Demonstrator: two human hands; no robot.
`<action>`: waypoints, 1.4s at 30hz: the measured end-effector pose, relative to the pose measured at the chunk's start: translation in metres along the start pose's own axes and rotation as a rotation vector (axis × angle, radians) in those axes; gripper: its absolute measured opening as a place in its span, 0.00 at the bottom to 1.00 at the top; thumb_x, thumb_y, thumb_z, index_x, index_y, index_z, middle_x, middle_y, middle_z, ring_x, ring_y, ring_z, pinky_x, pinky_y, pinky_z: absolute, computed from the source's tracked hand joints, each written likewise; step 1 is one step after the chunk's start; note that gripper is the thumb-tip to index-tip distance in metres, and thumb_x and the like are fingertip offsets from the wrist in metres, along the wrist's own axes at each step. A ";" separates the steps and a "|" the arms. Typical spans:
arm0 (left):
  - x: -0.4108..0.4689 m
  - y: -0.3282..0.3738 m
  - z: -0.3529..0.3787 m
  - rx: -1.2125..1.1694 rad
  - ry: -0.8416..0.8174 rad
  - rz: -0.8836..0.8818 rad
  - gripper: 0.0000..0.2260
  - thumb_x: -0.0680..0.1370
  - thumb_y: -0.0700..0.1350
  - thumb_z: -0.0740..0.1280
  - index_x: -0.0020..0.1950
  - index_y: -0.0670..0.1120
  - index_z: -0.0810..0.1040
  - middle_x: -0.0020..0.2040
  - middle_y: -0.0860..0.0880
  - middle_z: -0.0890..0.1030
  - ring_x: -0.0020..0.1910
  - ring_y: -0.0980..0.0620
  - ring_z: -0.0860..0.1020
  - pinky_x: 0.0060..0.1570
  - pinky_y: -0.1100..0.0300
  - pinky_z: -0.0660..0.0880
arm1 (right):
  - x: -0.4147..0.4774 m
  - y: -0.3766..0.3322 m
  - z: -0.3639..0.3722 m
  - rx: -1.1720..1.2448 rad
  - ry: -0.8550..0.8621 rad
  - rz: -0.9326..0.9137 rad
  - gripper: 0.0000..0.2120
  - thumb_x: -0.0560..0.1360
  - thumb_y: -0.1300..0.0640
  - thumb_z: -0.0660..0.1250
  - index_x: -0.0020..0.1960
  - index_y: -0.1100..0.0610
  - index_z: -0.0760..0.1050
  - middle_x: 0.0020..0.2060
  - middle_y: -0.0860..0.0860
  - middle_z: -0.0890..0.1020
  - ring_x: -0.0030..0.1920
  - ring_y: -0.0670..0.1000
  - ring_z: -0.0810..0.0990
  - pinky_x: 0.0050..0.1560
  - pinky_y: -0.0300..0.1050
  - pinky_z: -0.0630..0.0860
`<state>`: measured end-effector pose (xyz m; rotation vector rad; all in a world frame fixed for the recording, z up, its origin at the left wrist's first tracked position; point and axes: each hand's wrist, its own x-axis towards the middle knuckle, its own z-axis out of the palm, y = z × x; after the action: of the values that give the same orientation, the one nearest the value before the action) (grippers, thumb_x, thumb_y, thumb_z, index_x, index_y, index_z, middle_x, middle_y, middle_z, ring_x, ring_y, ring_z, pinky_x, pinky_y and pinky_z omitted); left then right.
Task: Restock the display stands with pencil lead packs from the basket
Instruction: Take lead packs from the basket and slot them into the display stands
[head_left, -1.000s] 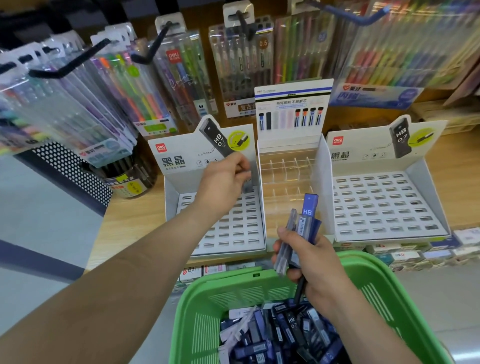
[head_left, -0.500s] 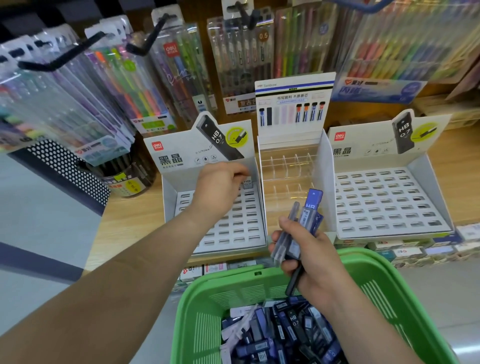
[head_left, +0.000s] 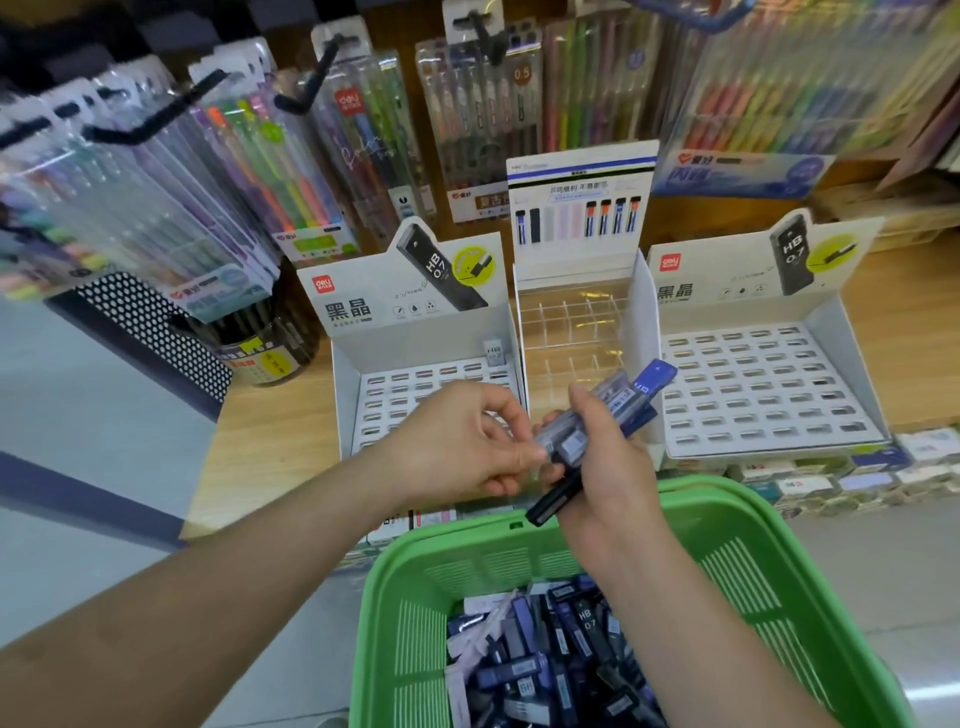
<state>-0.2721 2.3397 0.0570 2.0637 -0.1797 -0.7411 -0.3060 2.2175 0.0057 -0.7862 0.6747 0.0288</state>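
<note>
The right hand (head_left: 602, 467) is curled round a bundle of packs (head_left: 623, 400), which fans out from its fist. The bundle's long axis slants from a black end near the person up to a blue end at the far right. The left hand (head_left: 462, 447) pinches the near end of one pale pack (head_left: 553, 439) in that bundle between thumb and fingertips (the pinch looks light, but blur hides the contact). The left stand (head_left: 344, 395) lies straight beyond this hand, so the left hand is the nearer one. A single upright pack (head_left: 492, 349) occupies the slot at its back right corner. As I judge it, the pinched pack must be tipped upright to go into a slot. The right stand (head_left: 727, 317) sits well apart. The green basket (head_left: 498, 540) below holds the loose packs (head_left: 550, 654).
</note>
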 end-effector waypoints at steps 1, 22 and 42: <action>0.000 -0.001 -0.001 0.034 0.019 0.015 0.07 0.73 0.41 0.74 0.43 0.40 0.78 0.32 0.44 0.80 0.30 0.52 0.78 0.38 0.56 0.78 | 0.000 0.002 -0.001 0.003 0.009 0.006 0.12 0.76 0.52 0.70 0.52 0.59 0.75 0.31 0.51 0.78 0.27 0.48 0.74 0.24 0.38 0.69; 0.002 -0.015 -0.006 0.087 0.006 0.095 0.16 0.67 0.44 0.78 0.49 0.50 0.75 0.34 0.50 0.77 0.30 0.55 0.74 0.34 0.58 0.75 | 0.004 0.003 -0.010 -0.247 -0.194 -0.106 0.07 0.74 0.61 0.72 0.43 0.54 0.75 0.33 0.51 0.81 0.30 0.49 0.78 0.25 0.38 0.69; 0.007 -0.012 -0.012 -0.279 0.020 -0.029 0.12 0.72 0.35 0.72 0.54 0.44 0.76 0.35 0.47 0.83 0.36 0.51 0.82 0.39 0.59 0.81 | 0.006 -0.002 -0.011 -0.208 -0.243 -0.131 0.08 0.72 0.61 0.74 0.46 0.53 0.77 0.33 0.49 0.82 0.29 0.45 0.78 0.23 0.35 0.69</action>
<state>-0.2613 2.3525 0.0493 1.8107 -0.0319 -0.7201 -0.3069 2.2077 -0.0022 -1.0072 0.3920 0.0747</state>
